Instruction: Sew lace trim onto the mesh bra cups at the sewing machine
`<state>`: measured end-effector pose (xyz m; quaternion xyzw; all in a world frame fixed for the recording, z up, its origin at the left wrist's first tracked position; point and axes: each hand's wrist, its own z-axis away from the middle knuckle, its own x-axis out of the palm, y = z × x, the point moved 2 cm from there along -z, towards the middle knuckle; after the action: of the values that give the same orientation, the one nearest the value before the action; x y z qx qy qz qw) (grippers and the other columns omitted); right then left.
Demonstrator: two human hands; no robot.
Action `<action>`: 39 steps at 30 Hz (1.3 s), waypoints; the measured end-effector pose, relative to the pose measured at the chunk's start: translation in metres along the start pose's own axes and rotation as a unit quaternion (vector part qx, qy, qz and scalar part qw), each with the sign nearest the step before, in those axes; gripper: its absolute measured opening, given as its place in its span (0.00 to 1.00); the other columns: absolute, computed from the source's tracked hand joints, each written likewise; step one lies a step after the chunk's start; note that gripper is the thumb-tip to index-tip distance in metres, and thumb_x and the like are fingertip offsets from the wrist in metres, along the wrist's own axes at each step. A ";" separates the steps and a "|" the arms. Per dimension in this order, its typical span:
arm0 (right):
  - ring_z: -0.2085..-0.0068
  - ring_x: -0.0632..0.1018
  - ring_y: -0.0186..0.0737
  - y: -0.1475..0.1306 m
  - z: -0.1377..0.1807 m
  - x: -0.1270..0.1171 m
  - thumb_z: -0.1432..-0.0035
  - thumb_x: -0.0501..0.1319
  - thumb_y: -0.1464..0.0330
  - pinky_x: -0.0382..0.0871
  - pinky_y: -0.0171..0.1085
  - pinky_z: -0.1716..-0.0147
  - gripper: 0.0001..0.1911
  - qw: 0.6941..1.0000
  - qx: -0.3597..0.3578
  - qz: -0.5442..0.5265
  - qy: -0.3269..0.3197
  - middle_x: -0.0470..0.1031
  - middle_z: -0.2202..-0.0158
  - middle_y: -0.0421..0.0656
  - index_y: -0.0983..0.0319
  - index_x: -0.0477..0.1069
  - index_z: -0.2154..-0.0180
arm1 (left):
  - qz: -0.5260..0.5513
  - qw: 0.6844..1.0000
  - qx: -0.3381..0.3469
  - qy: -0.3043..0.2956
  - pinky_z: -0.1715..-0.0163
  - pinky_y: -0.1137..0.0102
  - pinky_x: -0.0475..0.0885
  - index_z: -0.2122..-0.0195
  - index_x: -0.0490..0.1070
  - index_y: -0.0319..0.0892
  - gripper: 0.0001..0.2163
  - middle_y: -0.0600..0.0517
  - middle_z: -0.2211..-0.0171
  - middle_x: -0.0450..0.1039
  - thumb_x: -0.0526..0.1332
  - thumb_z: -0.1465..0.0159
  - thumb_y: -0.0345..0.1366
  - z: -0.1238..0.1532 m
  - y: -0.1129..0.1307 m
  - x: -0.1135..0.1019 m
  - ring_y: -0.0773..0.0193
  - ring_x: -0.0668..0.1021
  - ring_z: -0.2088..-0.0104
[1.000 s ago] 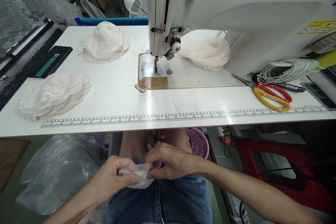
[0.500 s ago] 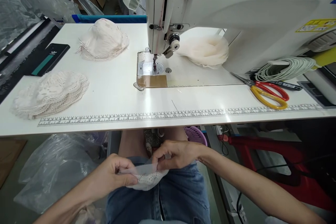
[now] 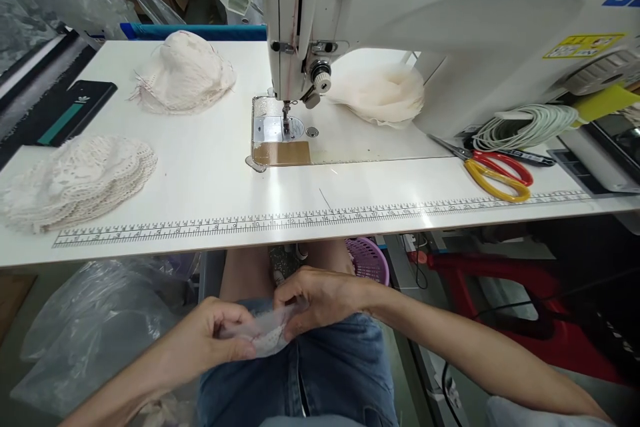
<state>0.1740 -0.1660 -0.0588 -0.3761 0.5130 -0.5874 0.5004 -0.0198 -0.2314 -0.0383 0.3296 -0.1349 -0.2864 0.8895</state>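
Note:
Over my lap, below the table edge, both hands pinch a small white lace and mesh fabric piece (image 3: 267,335). My left hand (image 3: 215,337) grips its left side with closed fingers. My right hand (image 3: 320,297) pinches its right upper edge. Denim shorts (image 3: 325,373) lie under the piece. Above stands the white sewing machine (image 3: 450,20), its needle and presser foot (image 3: 285,117) bare over the metal plate.
The white table (image 3: 210,173) carries a ruler strip (image 3: 300,220) along its front edge. A lace stack (image 3: 75,180) lies left, a cream fabric pile (image 3: 183,80) behind it, another (image 3: 385,93) behind the machine. Scissors (image 3: 493,173), coiled cord (image 3: 525,127), a dark phone (image 3: 70,110). Plastic bag (image 3: 90,333), purple basket (image 3: 370,260).
My hands stayed over the lap, working the fabric piece between the fingers; the right hand shifted slightly on its edge. The view drifted a little to the right.

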 end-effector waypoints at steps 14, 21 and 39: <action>0.71 0.71 0.30 0.011 0.001 0.001 0.51 0.66 0.62 0.61 0.26 0.75 0.14 0.999 0.016 -0.029 -0.037 0.70 0.73 0.37 0.67 0.73 0.67 | -0.019 0.999 -0.008 0.026 0.78 0.78 0.57 0.76 0.78 0.37 0.07 0.56 0.82 0.68 0.64 0.48 0.36 -0.002 -0.002 0.000 0.70 0.64 0.79; 0.69 0.71 0.31 0.008 0.001 0.002 0.49 0.66 0.64 0.61 0.27 0.72 0.12 0.999 -0.044 0.012 -0.003 0.68 0.70 0.39 0.67 0.75 0.66 | -0.010 0.999 -0.028 0.029 0.80 0.77 0.53 0.75 0.76 0.38 0.08 0.60 0.84 0.60 0.65 0.49 0.39 -0.001 0.001 0.004 0.72 0.59 0.81; 0.73 0.68 0.29 0.008 0.003 0.022 0.46 0.63 0.65 0.60 0.27 0.74 0.10 0.998 0.010 -0.035 0.053 0.68 0.75 0.37 0.67 0.72 0.69 | 0.038 0.999 -0.003 0.006 0.79 0.77 0.49 0.69 0.70 0.37 0.11 0.61 0.82 0.60 0.62 0.45 0.41 -0.008 -0.001 0.016 0.73 0.58 0.80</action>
<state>0.1740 -0.1884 -0.0674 -0.3577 0.5191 -0.6288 0.4552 -0.0041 -0.2377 -0.0446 0.3236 -0.1409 -0.2504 0.9015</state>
